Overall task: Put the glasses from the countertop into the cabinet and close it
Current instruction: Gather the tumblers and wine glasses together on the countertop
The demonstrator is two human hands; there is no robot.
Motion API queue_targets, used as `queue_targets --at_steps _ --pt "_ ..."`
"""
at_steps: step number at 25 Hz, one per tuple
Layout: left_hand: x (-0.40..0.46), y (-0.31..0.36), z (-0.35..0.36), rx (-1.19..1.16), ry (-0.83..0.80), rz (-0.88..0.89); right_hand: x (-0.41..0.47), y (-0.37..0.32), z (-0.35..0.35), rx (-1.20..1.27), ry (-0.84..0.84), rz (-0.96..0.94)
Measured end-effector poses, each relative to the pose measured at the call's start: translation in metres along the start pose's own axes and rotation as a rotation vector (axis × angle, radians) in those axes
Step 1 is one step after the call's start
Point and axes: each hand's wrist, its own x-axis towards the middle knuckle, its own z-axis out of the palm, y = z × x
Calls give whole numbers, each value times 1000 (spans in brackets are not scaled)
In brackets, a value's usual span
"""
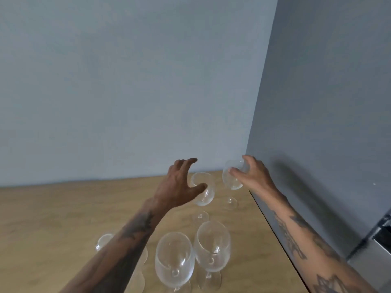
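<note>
wooden countertop (63,208), grey wall (127,81), wine glasses (174,259)

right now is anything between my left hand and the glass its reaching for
Nothing visible. The left hand is open right at the far wine glass, thumb already across its bowl. The right hand grips another glass beside it.

No legible text, labels, brands, numbers or signs anywhere in view.

Blue-grey wall (127,92) behind; dark metal appliance (380,240) at far rt.
</note>
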Motion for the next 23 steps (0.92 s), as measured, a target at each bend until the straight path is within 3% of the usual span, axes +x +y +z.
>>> queue_targets --at_steps 3,7,10,17,23 --pt "38 -5 31 45 -204 -36 56 6 29 -97 -16 84" --pt "43 -34 43 -52 -195 -110 87 25 60 -225 -79 170" --pt "22 -61 27 -122 -152 -169 68 21 77 -236 -95 118" --pt "-33 -87 -11 -210 -184 -284 -25 -11 93 -193 -349 -125" --pt "-51 -70 -10 -186 -231 -318 -52 -32 86 -212 -471 -122"
